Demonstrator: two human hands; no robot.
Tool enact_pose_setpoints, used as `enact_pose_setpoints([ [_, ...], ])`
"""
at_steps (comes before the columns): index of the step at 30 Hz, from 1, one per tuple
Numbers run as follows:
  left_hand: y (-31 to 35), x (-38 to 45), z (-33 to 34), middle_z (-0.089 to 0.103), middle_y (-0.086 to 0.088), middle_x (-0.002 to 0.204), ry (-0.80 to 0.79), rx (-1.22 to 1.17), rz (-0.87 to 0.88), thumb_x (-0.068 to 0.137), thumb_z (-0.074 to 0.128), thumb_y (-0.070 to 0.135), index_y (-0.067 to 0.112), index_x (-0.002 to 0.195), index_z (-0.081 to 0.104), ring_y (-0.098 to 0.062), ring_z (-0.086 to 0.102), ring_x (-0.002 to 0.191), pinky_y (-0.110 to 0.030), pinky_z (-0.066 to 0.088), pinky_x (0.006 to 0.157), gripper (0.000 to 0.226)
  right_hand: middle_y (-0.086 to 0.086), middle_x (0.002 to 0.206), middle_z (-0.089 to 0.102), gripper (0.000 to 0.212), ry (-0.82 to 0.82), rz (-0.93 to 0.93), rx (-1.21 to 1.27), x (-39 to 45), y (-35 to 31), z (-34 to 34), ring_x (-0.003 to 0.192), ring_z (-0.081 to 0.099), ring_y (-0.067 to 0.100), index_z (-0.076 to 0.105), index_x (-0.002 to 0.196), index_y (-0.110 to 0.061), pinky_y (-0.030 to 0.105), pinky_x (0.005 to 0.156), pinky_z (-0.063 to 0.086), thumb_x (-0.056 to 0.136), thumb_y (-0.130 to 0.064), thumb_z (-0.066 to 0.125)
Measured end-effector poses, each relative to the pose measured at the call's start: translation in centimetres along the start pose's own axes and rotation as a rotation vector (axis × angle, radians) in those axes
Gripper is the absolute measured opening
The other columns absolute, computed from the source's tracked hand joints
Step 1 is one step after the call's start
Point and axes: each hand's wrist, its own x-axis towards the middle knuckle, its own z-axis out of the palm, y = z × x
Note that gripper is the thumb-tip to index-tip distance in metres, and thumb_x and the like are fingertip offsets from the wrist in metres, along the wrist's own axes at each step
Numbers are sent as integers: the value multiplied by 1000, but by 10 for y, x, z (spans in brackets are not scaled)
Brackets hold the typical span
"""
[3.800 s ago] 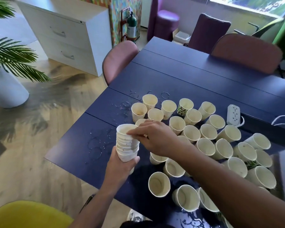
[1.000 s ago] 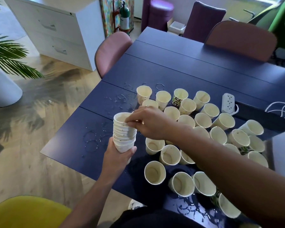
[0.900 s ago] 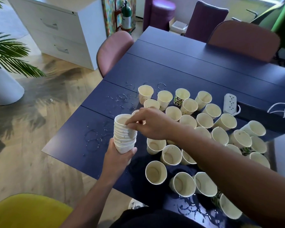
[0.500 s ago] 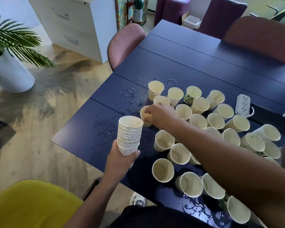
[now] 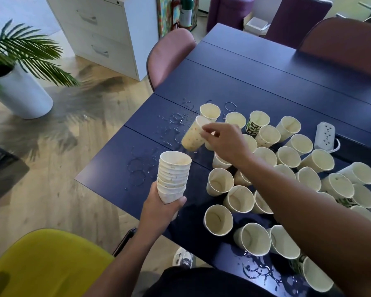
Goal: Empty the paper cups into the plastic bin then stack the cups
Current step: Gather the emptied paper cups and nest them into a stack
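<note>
No text, label, brand or number can be read. A few paper cups, such as the green-and-black printed cup (image 5: 252,127) in the upper middle of the frame, bear a pattern, but its marks are too blurred to make out.

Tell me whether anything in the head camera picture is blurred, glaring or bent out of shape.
Head view: the lifted cup in the right hand is slightly motion-smeared; the stack in the left hand stays sharp; water rings glint on the table; wide-angle lens bows the cabinet.
</note>
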Motion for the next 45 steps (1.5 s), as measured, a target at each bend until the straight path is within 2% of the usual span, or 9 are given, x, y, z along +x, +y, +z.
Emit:
enact_pose_setpoints([
  [6, 7, 6, 4, 68, 21, 97, -43, -38, 7, 70, 84, 42, 37, 109, 53, -1, 65, 88, -33, 56, 79, 50, -7, 93, 73, 26, 67, -158, 208, -17, -44, -51, 77, 58, -1, 73, 119, -23, 8, 69, 40, 93, -21, 69],
  [14, 26, 5, 19, 67, 19, 95, -49, -23, 84, 68, 85, 43, 32, 109, 53, -5, 65, 89, -33, 54, 76, 53, -16, 88, 67, 27, -322, -261, -94, -48, -41, -58, 83, 47, 4, 72, 122, -27, 8, 72, 33, 99, -19, 61],
  [18, 37, -8, 21, 65, 24, 95, -33, -15, 138, 71, 88, 38, 28, 112, 52, 2, 64, 86, -21, 51, 72, 55, -24, 86, 64, 25, -269, -285, 99, -76, -34, -55, 82, 52, -5, 75, 117, -19, 6, 74, 35, 95, -13, 64],
  [23, 38, -40, 12, 66, 22, 102, -10, -31, 221, 61, 83, 53, 25, 115, 54, 1, 64, 94, -17, 50, 74, 67, 1, 112, 62, 32, -75, -32, 551, -118, -31, -53, 85, 59, 25, 59, 132, -25, 29, 72, 50, 101, -27, 55],
  [28, 13, -89, 14, 55, 2, 110, 18, 64, 260, 60, 86, 60, 33, 112, 46, -13, 58, 98, -23, 46, 79, 71, 5, 108, 70, 40, -377, 166, 660, -172, -18, -34, 83, 68, 18, 64, 124, -22, 36, 70, 54, 103, -46, 41],
  [33, -38, -145, 25, 44, 3, 108, -29, 187, 171, 59, 76, 74, 23, 114, 51, -11, 52, 99, -38, 49, 85, 79, -1, 99, 72, 37, -490, 316, 804, -238, -6, -25, 88, 68, 18, 67, 119, -17, 38, 87, 56, 100, -41, 47],
  [40, -99, -211, 54, 58, -9, 113, -22, 162, 172, 57, 85, 52, 37, 117, 48, -23, 61, 102, -49, 53, 85, 71, -3, 124, 69, 34, -711, 381, 910, -336, 33, -3, 111, 65, 24, 59, 133, -24, 37, 100, 52, 101, -31, 55],
  [43, -114, -234, 73, 54, -11, 120, -39, 117, 103, 54, 89, 46, 53, 118, 46, -23, 59, 106, -41, 53, 90, 77, 0, 127, 68, 30, -685, 490, 1008, -372, 54, 12, 116, 65, 23, 61, 129, -23, 36, 101, 51, 99, -22, 58],
  [45, -130, -237, 83, 49, -7, 122, -105, 187, 2, 58, 95, 32, 31, 122, 53, -13, 54, 102, -26, 47, 92, 77, 0, 126, 69, 30, -649, 564, 1076, -390, 66, 21, 113, 65, 20, 62, 127, -22, 34, 100, 51, 97, -19, 60],
])
